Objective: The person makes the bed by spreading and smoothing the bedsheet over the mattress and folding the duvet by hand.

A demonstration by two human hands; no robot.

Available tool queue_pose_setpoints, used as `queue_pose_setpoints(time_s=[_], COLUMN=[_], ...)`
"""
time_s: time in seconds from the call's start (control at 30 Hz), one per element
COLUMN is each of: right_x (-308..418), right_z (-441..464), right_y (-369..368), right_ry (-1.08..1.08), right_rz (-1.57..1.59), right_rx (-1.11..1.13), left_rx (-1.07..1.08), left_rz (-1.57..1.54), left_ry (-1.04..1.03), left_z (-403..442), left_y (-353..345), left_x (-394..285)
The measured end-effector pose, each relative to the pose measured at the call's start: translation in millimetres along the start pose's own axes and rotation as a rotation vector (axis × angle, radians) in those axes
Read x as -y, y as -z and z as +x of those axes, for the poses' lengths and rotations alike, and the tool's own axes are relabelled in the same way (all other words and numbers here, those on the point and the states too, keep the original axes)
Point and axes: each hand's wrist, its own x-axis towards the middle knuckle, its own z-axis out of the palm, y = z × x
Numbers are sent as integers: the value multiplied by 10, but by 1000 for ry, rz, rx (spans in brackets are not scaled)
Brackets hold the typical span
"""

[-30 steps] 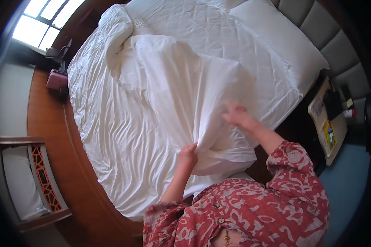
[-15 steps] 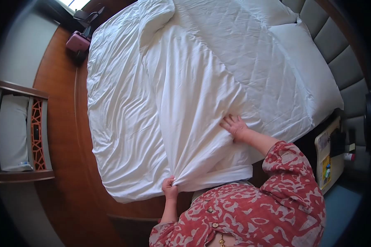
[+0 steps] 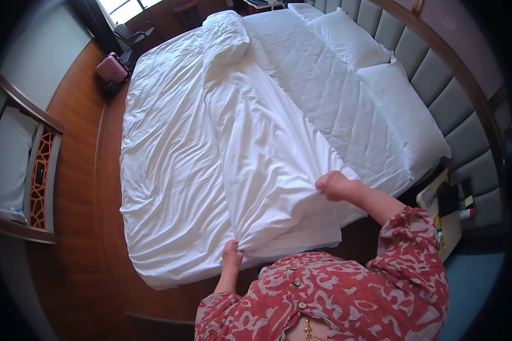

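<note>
A white duvet (image 3: 256, 153) lies folded back over the foot half of the bed, with wrinkles fanning out across it. At its near edge, my left hand (image 3: 232, 253) is closed on a bunched bit of the duvet, and creases run from that grip. Farther right, my right hand (image 3: 337, 186) is closed on the duvet near its folded edge, lifting the cloth slightly. Beyond it, the white bottom sheet (image 3: 335, 96) is uncovered up to the pillows.
White pillows (image 3: 404, 108) rest along the grey padded headboard (image 3: 438, 74). At right stands a bedside table (image 3: 450, 221) with small items. A pink suitcase (image 3: 112, 69) and a chair (image 3: 133, 37) are at the far left. Wooden floor (image 3: 105, 238) runs beside the bed.
My right hand has gone from lying spread on the duvet to gripping it. My left hand keeps its hold. The view has tilted up, showing more of the far room.
</note>
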Motion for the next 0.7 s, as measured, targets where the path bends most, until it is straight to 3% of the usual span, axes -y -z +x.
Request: queue_pose_setpoints(time_s=[0.17, 0.27, 0.37, 0.53, 0.57, 0.67, 0.7], right_x=[861, 754, 731, 744, 658, 316, 208], right_z=[-264, -114, 104, 221, 271, 384, 361], right_y=[336, -440, -1175, -1273, -1221, -1346, -1380], right_ry=[94, 18, -3, 32, 54, -225, -261], right_rz=[67, 227, 182, 432, 516, 804, 584], right_rx=[184, 229, 207, 207, 236, -17, -128], left_rx=[28, -37, -30, 114, 46, -117, -211], left_rz=[11, -53, -506, -1042, -1131, -1753, -1682], left_ry=[418, 621, 806, 1024, 1070, 924, 963], left_z=[-240, -597, -688, -516, -468, -257, -188], left_y=[86, -39, 97, 58, -49, 24, -25], left_x=[425, 938, 797, 279, 245, -324, -383])
